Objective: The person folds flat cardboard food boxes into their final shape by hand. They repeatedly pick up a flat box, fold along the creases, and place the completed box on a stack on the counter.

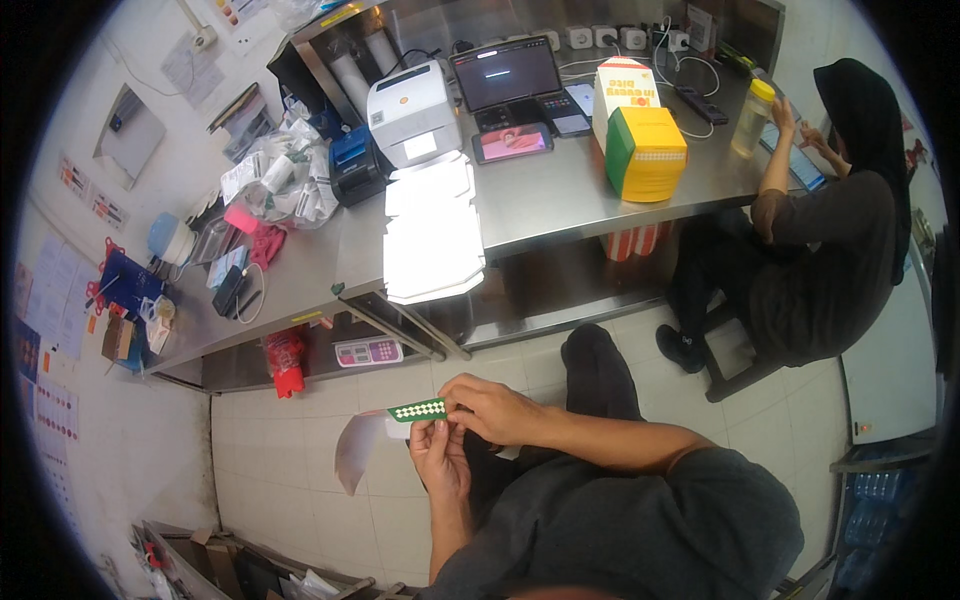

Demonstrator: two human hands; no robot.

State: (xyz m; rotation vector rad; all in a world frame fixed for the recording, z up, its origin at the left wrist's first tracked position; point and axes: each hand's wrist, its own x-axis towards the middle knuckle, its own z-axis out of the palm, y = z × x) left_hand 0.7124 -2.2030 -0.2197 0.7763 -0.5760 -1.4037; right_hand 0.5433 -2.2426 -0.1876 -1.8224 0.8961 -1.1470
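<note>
In front of my body I hold a thin paperboard carton piece (418,411) with a green strip of white checks and a paler curved panel (360,452) spreading to the left. My left hand (438,458) pinches its lower edge from below. The fingers of my right hand (492,408) are closed on the right end of the green strip. On the steel table (545,215) ahead, flat white carton blanks (432,235) lie stacked, overhanging the front edge. Right of them stands a folded yellow and green box (645,155), with a white printed box (622,88) behind it.
A white label printer (412,115), a tablet with keyboard (507,80) and a phone (512,143) stand at the back. On the left lies a bag of crumpled scraps (290,175). A seated person (835,215) handles a phone at right, near a yellow-lidded bottle (752,120).
</note>
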